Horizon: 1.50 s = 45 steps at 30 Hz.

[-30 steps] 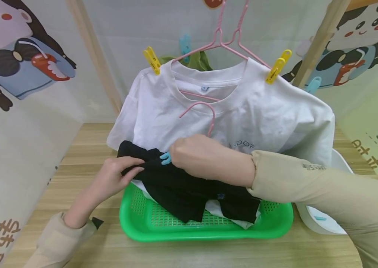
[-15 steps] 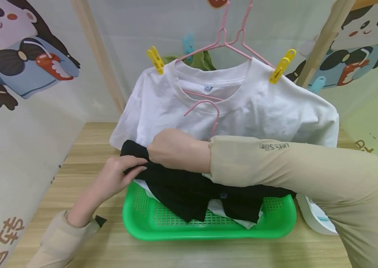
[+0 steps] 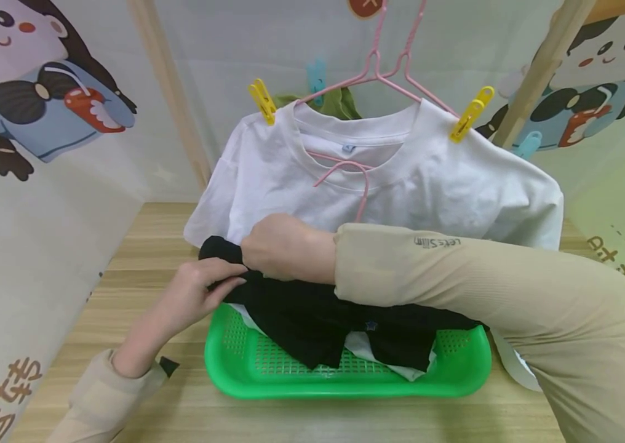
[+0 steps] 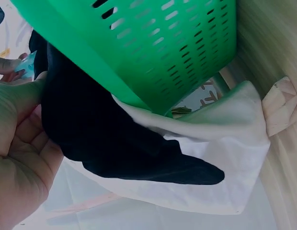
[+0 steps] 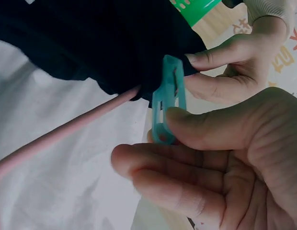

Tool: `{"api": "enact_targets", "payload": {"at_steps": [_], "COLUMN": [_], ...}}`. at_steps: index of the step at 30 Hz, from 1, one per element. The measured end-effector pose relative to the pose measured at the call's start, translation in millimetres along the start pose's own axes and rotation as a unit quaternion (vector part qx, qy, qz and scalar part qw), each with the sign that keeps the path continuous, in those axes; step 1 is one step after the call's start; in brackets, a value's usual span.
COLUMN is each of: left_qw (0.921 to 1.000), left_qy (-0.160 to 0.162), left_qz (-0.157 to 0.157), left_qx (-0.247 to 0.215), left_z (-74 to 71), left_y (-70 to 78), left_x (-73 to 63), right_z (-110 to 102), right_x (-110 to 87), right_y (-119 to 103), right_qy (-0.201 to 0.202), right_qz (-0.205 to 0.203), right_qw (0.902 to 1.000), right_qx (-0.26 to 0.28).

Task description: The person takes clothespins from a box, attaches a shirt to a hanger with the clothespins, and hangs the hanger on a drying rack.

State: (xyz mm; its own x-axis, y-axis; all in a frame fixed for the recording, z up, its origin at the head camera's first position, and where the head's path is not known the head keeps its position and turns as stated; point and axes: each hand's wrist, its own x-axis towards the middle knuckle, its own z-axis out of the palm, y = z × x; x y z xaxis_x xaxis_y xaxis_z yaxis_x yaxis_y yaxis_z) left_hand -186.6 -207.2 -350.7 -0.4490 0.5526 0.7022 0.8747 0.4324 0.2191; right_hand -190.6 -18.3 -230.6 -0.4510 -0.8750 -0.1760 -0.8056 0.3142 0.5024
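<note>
With thumb and fingers my left hand pinches the edge of a black garment that carries a small blue star. My right hand reaches across to the same corner. In the right wrist view it pinches a light blue clothespin, whose tip overlaps the black cloth beside the left fingertips. A pink hanger runs into the garment there; its hook rises behind my right hand in the head view. My right hand hides the clothespin in the head view.
Below the garment stands a green basket with white cloth in it. Behind hangs a white T-shirt on a pink hanger, with a yellow clothespin at each shoulder. A white container is partly hidden by my right sleeve.
My right hand has moved left with the light blue clothespin, up to the garment's corner beside my left hand. My left hand keeps its pinch. The head view has shifted slightly.
</note>
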Motion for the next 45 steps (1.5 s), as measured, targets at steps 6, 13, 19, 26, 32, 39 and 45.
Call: {"api": "enact_targets", "payload": {"at_steps": [6, 13, 19, 26, 32, 39, 45], "left_qw": [0.9999, 0.9999, 0.9999, 1.0, 0.9999, 0.9999, 0.9998], "left_qy": [0.001, 0.009, -0.003, 0.005, 0.015, 0.009, 0.017], "left_qz": [0.007, 0.008, -0.006, 0.001, 0.005, 0.012, 0.008], "left_qx": [-0.01, -0.007, -0.012, -0.005, -0.001, -0.002, -0.005], "left_z": [2.1, 2.9, 2.4, 4.9, 5.4, 6.5, 9.7], "left_y": [-0.7, -3.2, -3.2, -4.9, -5.4, -8.6, -7.0], "left_x": [-3.0, -5.0, -6.1, -6.9, -8.6, -10.5, -11.6], "right_z": [10.1, 27.8, 36.1, 42.7, 52.4, 70.2, 78.2], "right_x": [-1.5, -11.6, -16.1, -35.6, -62.0, -91.4, -116.3], "right_y": [11.1, 23.3, 23.8, 21.7, 21.4, 18.6, 19.4], "right_qy": [-0.048, 0.004, 0.061, 0.157, 0.292, 0.33, 0.338], "right_qz": [-0.012, 0.023, 0.046, 0.07, 0.05, 0.064, 0.091], "right_qw": [0.9941, 0.9672, 0.9551, 0.9084, 0.8053, 0.7176, 0.6997], "right_qx": [0.096, 0.253, 0.286, 0.381, 0.514, 0.61, 0.623]}}
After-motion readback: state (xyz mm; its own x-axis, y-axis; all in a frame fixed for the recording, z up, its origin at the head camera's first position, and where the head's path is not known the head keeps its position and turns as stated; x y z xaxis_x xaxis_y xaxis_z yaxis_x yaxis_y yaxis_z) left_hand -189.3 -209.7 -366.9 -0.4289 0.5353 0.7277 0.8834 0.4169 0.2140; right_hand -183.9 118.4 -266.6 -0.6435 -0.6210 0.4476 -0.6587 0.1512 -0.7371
